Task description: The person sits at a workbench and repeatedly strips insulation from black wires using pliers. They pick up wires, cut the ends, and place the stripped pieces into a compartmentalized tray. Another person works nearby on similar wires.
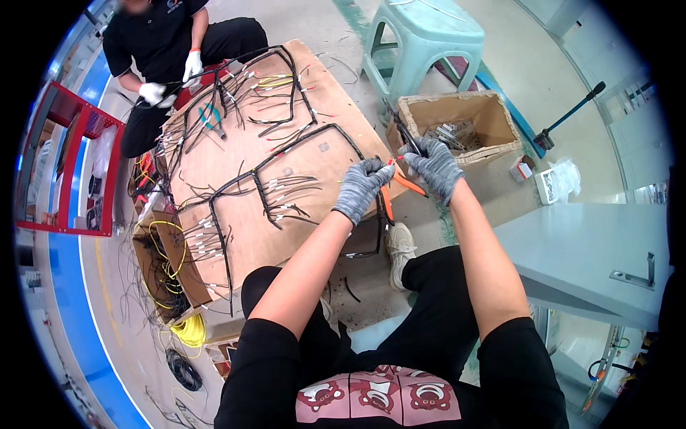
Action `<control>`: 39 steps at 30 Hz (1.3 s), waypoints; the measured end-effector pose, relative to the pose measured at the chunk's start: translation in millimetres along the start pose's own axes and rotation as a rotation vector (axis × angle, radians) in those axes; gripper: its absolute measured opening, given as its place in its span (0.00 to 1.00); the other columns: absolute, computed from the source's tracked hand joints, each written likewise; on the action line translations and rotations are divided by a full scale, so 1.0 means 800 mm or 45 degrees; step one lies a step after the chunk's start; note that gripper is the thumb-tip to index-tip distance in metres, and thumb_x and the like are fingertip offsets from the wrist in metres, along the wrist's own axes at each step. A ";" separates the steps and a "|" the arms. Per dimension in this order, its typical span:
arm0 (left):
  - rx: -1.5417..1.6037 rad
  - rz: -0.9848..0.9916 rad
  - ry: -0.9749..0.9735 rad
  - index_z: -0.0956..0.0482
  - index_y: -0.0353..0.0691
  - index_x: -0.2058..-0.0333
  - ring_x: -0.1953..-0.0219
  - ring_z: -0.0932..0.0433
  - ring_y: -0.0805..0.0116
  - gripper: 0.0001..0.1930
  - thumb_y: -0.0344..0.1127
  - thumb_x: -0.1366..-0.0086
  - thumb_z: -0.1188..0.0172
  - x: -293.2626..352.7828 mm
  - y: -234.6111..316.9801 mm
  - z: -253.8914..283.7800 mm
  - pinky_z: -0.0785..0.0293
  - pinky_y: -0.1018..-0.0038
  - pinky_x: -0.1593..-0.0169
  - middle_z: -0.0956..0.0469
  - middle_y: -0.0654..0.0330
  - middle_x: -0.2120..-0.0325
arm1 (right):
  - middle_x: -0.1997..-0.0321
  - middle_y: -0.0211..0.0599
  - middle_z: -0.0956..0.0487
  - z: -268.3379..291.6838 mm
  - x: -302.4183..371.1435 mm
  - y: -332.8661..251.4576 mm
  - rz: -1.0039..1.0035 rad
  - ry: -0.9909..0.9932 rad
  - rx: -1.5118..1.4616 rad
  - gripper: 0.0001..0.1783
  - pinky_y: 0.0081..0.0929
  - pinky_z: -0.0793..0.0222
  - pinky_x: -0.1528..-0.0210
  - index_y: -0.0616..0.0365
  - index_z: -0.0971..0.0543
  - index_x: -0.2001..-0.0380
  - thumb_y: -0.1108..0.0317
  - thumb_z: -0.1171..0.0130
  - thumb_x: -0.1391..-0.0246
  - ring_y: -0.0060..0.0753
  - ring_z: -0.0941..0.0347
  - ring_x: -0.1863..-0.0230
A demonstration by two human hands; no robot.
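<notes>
My left hand (363,187), in a grey glove, closes at the table's right edge, where a black-wrapped wire harness (299,141) runs up to its fingers. My right hand (436,169), gloved alike, is closed close beside it on a dark, slender bundle (405,130) that reaches up past the carton's corner. Small red tips show between the two hands. Just below the fingertips, the orange handles of a pair of pliers (409,186) spread apart. Their jaws are hidden, and I cannot tell whether a hand bears on them.
More harness branches with white tags lie on the wooden tabletop (314,236), with teal-handled pliers (211,118). A person in white gloves (193,66) handles the harness's far end. Right stand a carton of metal parts (493,118), a pale green stool (429,36) and a grey cabinet (586,250).
</notes>
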State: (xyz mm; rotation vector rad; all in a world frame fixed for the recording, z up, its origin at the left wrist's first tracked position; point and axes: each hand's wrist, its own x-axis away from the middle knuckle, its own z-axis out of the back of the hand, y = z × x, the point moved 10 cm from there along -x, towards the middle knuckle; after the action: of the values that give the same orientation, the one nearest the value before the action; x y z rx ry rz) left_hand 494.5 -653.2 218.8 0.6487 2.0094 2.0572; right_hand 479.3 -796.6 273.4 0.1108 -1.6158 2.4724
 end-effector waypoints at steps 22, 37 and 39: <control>-0.504 -0.093 0.049 0.22 0.34 0.70 0.76 0.31 0.72 0.17 0.44 0.49 0.36 -0.002 0.007 0.006 0.32 0.74 0.68 0.26 0.60 0.79 | 0.70 0.52 0.25 -0.002 0.007 -0.034 0.216 -0.038 0.566 0.11 0.36 0.33 0.62 0.63 0.26 0.70 0.67 0.46 0.55 0.53 0.30 0.66; -0.469 -0.195 -0.047 0.24 0.35 0.66 0.69 0.26 0.65 0.14 0.40 0.45 0.41 0.012 0.028 -0.014 0.30 0.73 0.61 0.24 0.53 0.72 | 0.73 0.53 0.26 -0.012 0.014 -0.061 0.291 -0.106 0.685 0.08 0.38 0.34 0.65 0.63 0.26 0.71 0.69 0.47 0.55 0.54 0.30 0.68; -0.451 -0.197 -0.041 0.24 0.35 0.66 0.69 0.27 0.66 0.14 0.40 0.45 0.41 0.014 0.031 -0.015 0.31 0.73 0.61 0.24 0.53 0.72 | 0.73 0.52 0.26 -0.008 0.013 -0.055 0.281 -0.093 0.614 0.09 0.36 0.34 0.65 0.63 0.26 0.71 0.69 0.46 0.55 0.53 0.30 0.69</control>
State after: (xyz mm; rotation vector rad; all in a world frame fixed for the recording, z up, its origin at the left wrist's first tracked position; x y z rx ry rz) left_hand 483.2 -660.9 245.5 0.4388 1.5635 2.2112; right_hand 477.6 -772.3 311.7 0.0923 -1.0691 3.0157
